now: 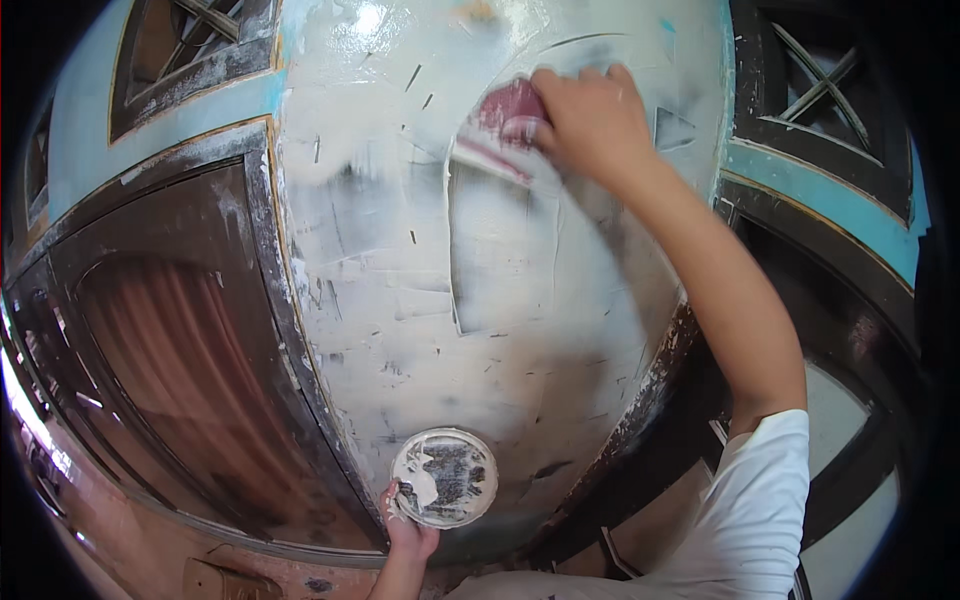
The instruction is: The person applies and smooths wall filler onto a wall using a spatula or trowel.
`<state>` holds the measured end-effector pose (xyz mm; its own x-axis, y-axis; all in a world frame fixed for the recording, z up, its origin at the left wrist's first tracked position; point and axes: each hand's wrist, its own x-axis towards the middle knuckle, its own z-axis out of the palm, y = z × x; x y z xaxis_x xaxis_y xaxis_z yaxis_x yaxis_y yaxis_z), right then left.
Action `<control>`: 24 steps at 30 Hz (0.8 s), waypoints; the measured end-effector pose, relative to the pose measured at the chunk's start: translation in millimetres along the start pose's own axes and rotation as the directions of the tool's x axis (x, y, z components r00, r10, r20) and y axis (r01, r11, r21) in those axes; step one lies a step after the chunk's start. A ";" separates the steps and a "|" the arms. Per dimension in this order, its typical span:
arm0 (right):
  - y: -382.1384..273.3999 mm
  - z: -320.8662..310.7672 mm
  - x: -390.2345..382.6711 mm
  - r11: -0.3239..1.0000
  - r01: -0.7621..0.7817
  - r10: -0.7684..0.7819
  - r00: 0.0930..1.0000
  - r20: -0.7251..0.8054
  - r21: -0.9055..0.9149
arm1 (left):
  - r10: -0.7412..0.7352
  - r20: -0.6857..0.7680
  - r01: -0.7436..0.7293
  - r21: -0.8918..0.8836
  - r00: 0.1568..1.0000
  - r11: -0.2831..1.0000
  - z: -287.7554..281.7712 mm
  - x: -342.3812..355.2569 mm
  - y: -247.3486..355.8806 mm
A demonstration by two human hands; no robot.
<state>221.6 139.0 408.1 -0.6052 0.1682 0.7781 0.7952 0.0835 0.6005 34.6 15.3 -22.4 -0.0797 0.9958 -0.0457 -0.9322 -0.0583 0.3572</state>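
With its fingers wrapped round it, my right hand (595,120) grips a dark red putty spreader (510,112). The spreader's pale lower edge is slightly blurred and lies against or just off the wall (380,220); I cannot tell which. White filler coats that wall in uneven strokes, with grey patches and small dark marks showing through. Low in the view, my left hand (408,530) holds a round, shallow lid or dish (470,515) by its left edge. A lump of white filler (420,482) sits on the left side of it, and smears cover its dark inside.
A dark wooden door (70,260) with a reddish curtain (170,360) behind its panel stands at left. Dark wooden frames (830,240) with crossed bars flank the wall above. A brown stool or box (225,580) is on the reddish floor (310,572) at lower left.
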 end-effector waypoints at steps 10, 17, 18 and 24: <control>-28.2 -14.6 -45.8 0.979 0.081 -0.081 0.997 -0.005 0.185 | 0.024 -0.006 -0.024 -0.015 1.000 1.000 -6.2 -10.0 12.0; -60.4 -15.7 -96.4 0.898 0.183 -0.249 0.961 0.121 0.400 | 0.035 0.011 -0.035 -0.008 0.999 0.999 -5.7 -13.8 14.4; -63.3 -16.5 -102.4 0.899 0.180 -0.247 0.961 0.124 0.399 | 0.032 0.012 -0.032 -0.007 0.999 0.999 -5.0 -14.6 13.9; -104.0 -33.4 -153.3 0.517 -0.260 -0.139 0.914 0.380 0.815 | -0.002 0.026 0.002 -0.012 1.000 1.000 -11.2 -13.8 7.9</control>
<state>230.4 71.7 232.5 -0.6501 0.5156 0.5581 0.5983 0.8001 -0.0422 24.3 0.4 -29.4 -0.0684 0.9974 -0.0219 -0.9367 -0.0567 0.3455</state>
